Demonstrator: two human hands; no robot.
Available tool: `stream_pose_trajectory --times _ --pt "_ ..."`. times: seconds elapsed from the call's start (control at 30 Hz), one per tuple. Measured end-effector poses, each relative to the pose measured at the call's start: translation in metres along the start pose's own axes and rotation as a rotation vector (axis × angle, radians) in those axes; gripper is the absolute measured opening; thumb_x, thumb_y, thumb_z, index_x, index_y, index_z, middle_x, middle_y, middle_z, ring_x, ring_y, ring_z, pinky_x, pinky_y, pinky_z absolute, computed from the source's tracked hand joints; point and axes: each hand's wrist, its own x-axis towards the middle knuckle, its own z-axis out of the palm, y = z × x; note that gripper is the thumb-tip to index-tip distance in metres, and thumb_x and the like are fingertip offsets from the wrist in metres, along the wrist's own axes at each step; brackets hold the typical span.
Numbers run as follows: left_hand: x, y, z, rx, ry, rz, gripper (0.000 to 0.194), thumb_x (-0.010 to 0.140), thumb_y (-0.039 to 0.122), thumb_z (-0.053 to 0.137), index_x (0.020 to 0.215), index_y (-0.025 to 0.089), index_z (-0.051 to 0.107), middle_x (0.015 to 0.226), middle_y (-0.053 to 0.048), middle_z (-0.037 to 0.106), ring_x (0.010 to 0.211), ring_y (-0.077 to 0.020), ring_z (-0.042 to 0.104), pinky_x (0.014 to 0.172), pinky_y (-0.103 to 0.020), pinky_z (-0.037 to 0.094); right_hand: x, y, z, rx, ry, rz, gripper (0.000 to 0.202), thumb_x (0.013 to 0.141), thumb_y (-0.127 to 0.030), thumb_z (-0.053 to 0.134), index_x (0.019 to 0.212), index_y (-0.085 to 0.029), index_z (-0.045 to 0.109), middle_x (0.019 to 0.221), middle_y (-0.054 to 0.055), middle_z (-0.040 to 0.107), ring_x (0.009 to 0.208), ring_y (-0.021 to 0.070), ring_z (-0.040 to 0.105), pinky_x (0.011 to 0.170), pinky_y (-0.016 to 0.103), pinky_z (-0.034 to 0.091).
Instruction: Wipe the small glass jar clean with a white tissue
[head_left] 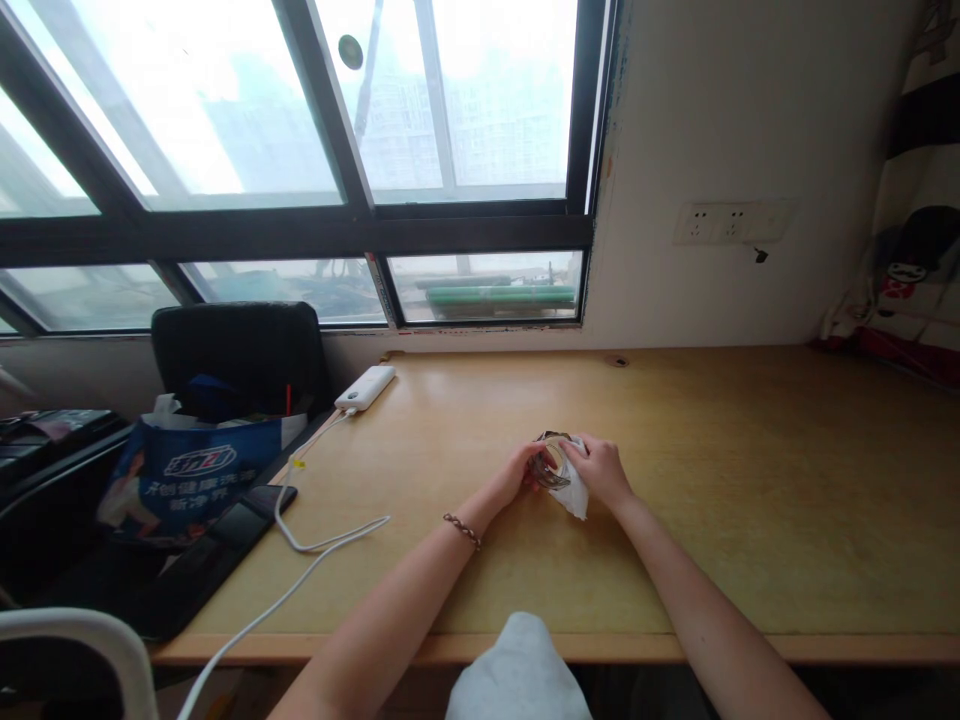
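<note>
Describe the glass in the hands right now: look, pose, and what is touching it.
The glass looks clear and small, lying tilted on its side just above the wooden desk, its rim turned toward the window. The left hand cups it from the left; the right hand presses a white cloth or tissue against its right side. Much of it is hidden by the fingers, so contents and base cannot be made out.

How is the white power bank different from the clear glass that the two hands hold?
The flat white rectangular power bank lies untouched near the window; the small clear glass is gripped mid-desk by the left hand and right hand. The power bank is opaque with a white cable attached; the glass is see-through, with a white cloth against it. Both are above the wooden desk.
</note>
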Motion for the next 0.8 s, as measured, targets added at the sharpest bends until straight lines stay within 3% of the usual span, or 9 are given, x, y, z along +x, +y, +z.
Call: stream_pose_trajectory --times 0.17,0.43,0.57,0.7,0.8 --pt "-0.001 0.004 0.004 0.120 0.036 0.045 0.043 0.069 0.049 0.042 0.062 0.010 0.059 0.046 -0.001 0.049 0.034 -0.0063 0.040 0.034 -0.017 0.028 0.005 0.007 0.006 -0.005 -0.218 0.005 0.027 0.080 -0.033 0.042 0.080 -0.015 0.062 0.074 0.007 0.065 0.066 0.0144 0.056 0.058 0.021 0.034" --pt "0.001 0.007 0.004 0.208 -0.082 -0.050 0.046 0.073 0.045 0.037 0.053 0.011 0.059 0.039 -0.002 0.048 0.029 -0.0073 0.035 0.032 -0.021 0.022 -0.002 -0.002 -0.008 -0.351 -0.209 -0.142 0.037 0.084 -0.043 0.034 0.078 -0.015 0.058 0.068 0.010 0.063 0.061 0.0170 0.057 0.052 0.023 0.029" --pt "0.002 0.008 0.000 0.231 -0.126 -0.103 0.039 0.071 0.043 0.043 0.054 0.012 0.060 0.038 0.000 0.048 0.029 -0.0063 0.033 0.031 -0.021 0.020 -0.003 -0.006 -0.012 -0.368 -0.230 -0.212 0.040 0.083 -0.047 0.034 0.075 -0.016 0.057 0.068 0.010 0.063 0.061 0.0164 0.057 0.053 0.023 0.028" --pt "-0.003 0.011 -0.002 0.219 -0.203 -0.045 0.037 0.072 0.041 0.045 0.062 0.010 0.063 0.040 -0.001 0.051 0.030 -0.0059 0.035 0.033 -0.020 0.022 -0.001 -0.003 -0.009 -0.239 -0.155 -0.089 0.038 0.079 -0.048 0.041 0.067 -0.017 0.060 0.064 0.007 0.062 0.057 0.0142 0.053 0.051 0.023 0.027" --pt "-0.008 0.013 -0.001 0.148 -0.178 0.014 0.037 0.071 0.041 0.047 0.072 0.008 0.064 0.042 -0.001 0.050 0.032 -0.0052 0.038 0.034 -0.018 0.023 0.002 0.004 -0.001 -0.035 -0.172 0.080 0.043 0.076 -0.049 0.043 0.055 -0.015 0.060 0.052 0.004 0.059 0.049 0.0123 0.048 0.046 0.022 0.027"
